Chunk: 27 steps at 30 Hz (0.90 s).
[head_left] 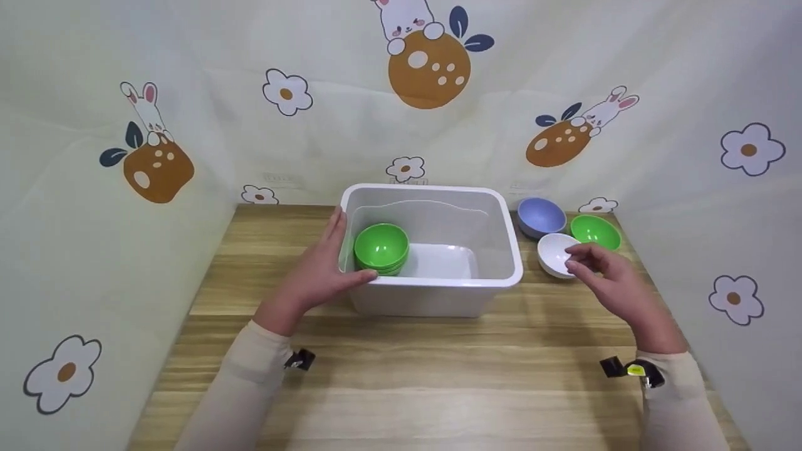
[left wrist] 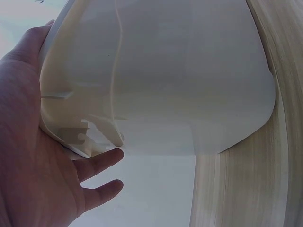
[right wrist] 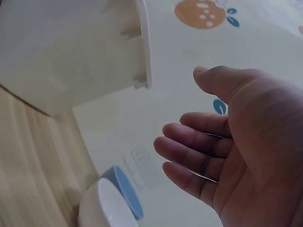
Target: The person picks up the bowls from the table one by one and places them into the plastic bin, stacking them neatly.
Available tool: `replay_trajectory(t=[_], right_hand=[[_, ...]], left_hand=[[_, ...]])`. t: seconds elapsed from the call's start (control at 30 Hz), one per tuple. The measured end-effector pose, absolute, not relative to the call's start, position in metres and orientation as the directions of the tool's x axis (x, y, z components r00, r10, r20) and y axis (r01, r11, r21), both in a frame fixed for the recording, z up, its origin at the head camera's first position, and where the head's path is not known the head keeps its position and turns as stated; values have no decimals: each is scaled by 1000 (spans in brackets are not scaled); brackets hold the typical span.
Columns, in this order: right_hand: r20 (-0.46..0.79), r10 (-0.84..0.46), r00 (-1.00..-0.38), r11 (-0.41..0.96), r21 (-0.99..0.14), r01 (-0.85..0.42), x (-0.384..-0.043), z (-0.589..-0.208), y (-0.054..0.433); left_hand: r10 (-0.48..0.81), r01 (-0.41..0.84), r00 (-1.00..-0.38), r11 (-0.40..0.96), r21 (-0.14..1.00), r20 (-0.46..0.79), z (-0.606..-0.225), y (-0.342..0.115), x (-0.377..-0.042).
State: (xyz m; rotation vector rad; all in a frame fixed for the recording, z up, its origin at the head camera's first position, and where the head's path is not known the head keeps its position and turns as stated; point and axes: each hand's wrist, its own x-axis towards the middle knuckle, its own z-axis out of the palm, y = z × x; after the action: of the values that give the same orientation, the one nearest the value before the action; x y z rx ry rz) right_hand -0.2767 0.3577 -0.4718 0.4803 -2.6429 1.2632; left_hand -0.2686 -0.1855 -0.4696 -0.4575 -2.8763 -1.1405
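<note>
Your head view: bright, diffuse light; soft shadows and a pale sheen on the desk (head_left: pixel 451 401), small glints in the stacked green bowls (head_left: pixel 382 247). Your wrist views: dimmer, greyer, soft in detail; left one washed out at upper left.

The bin (head_left: pixel 416 300) stands on the table (head_left: pixel 426 382), with a stack of bowls (head_left: pixel 382 247) in its left end. The left hand (head_left: pixel 310 272) is at its left front corner. To its right sit 3 more: a front bowl (head_left: pixel 552 254) near the right hand (head_left: pixel 614 285), a rear-left bowl (head_left: pixel 541 216) and a rear-right bowl (head_left: pixel 595 230).
</note>
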Motion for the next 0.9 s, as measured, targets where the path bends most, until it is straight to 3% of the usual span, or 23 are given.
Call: replay_trajectory(t=[0.37,0.9], right_hand=[[229,-99,-968,593,-768,-242,-263,-502,378],[206,18,-978,622,-769,-150,-263,-514,373]], left_hand=[[275,292,-952,676,677,136,-471,-186,-270],[265,281,-956,690,667,128,-473,-187,-269]])
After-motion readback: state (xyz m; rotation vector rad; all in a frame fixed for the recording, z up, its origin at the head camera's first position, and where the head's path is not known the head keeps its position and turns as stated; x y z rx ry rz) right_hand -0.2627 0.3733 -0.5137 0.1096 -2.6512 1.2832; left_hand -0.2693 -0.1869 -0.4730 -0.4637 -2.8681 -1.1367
